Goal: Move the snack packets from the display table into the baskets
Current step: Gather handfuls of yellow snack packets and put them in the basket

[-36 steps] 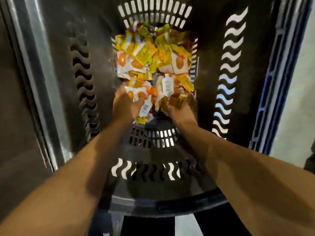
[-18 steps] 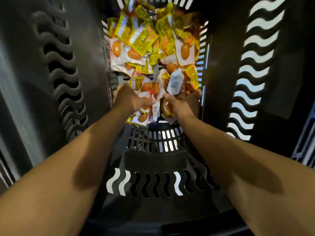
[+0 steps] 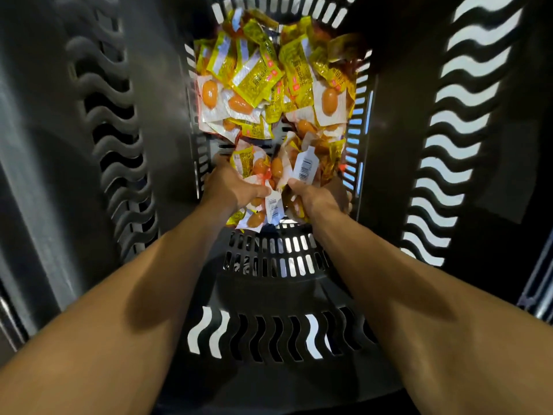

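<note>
**A:** Which step is this?

**B:** The drop, I judge; both arms reach deep into the dark basket (image 3: 269, 298), whose walls are cut with wavy slots, and the hands sit low near its floor; a big pile (image 3: 269, 76) of packets already lies at the far end of the bottom, so part of the job looks done; how much is left to fetch I cannot say.

**A:** And what do the hands carry?

**B:** A bunch (image 3: 260, 169) of packets squeezed between them, just on the near side of the pile and touching it or nearly so; the left hand (image 3: 230, 187) clamps it from its side with the thumb laid across the top; the right hand (image 3: 317, 199) does likewise from the other; the fingers beneath are hidden, though they seem to be curled under the load.

**A:** So the next move?

**B:** Spread both hands and let the bunch fall on the floor beside the pile; then draw the arms straight up, since the walls stand close on either side; a few packets of the bunch hang loose below the left hand and may slip first.

**A:** How do the packets look?

**B:** Small, flat, crinkly pouches; some bright yellow with print, some white with an orange lump showing; one white packet (image 3: 305, 167) with a barcode stands up under the right thumb; light, slippery stuff, I expect.
</note>
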